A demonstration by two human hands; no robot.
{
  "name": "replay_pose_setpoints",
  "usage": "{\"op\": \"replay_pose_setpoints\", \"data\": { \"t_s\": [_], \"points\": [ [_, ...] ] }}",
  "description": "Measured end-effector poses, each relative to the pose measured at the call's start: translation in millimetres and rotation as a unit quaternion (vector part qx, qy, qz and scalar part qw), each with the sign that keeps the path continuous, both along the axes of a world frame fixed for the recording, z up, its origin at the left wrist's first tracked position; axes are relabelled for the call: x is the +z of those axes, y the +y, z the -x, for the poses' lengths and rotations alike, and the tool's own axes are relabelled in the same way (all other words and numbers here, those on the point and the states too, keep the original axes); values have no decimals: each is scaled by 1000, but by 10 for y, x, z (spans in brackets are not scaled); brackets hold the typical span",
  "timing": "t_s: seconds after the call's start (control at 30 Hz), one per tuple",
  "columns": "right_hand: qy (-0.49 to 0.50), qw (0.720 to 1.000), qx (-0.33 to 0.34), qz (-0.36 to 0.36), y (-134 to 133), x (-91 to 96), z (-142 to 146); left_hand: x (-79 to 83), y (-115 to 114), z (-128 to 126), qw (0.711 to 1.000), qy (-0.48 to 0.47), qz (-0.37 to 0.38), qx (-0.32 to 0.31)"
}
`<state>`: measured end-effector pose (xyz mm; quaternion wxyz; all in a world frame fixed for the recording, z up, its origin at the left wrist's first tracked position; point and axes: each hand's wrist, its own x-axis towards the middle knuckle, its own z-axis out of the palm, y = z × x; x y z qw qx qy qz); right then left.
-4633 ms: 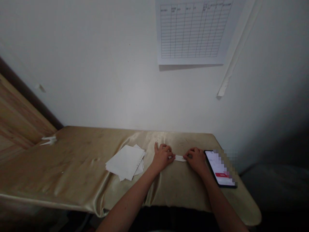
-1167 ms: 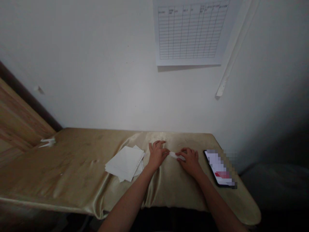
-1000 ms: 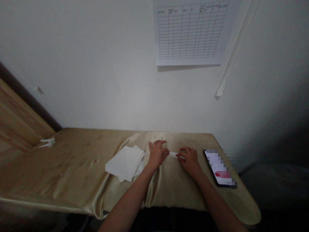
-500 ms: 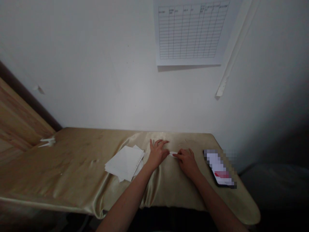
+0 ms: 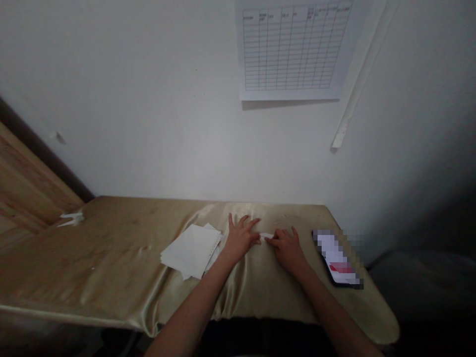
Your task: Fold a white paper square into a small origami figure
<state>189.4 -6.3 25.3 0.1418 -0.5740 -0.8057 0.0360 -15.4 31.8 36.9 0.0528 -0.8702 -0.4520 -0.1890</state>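
A small, narrow strip of folded white paper [image 5: 267, 235] lies low over the cloth between my two hands. My left hand [image 5: 241, 239] has its thumb and a finger closed at the strip's left end, while its other fingers fan out above the cloth. From the other side, my right hand [image 5: 289, 248] pinches the right end, its fingers curled and one finger raised. The fingertips hide both ends of the strip. Left of my left forearm rests a loose stack of white paper sheets [image 5: 191, 250], one with a perforated edge.
A gold satin cloth [image 5: 122, 258] covers the table, with folds near the paper stack. A smartphone [image 5: 336, 260] lies at the right, partly pixelated. The white wall behind bears a printed table sheet [image 5: 290, 54]. White scraps [image 5: 72, 218] sit at the far left by wooden boards [image 5: 33, 173].
My left fingers have spread a little wider and lifted slightly. A finger of my right hand has risen somewhat. The paper strip stays between them in nearly the same spot.
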Motion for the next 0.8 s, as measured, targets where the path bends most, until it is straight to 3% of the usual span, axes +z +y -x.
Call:
{"op": "replay_pose_setpoints", "data": {
  "t_s": [0.33,0.8],
  "points": [
    [-4,1000,-7,7,13,-3,-2,-65,-8,59,1000,-10,5,-11],
    [11,1000,-7,5,8,-11,0,-5,-8,65,999,-12,3,-35]
  ]
}}
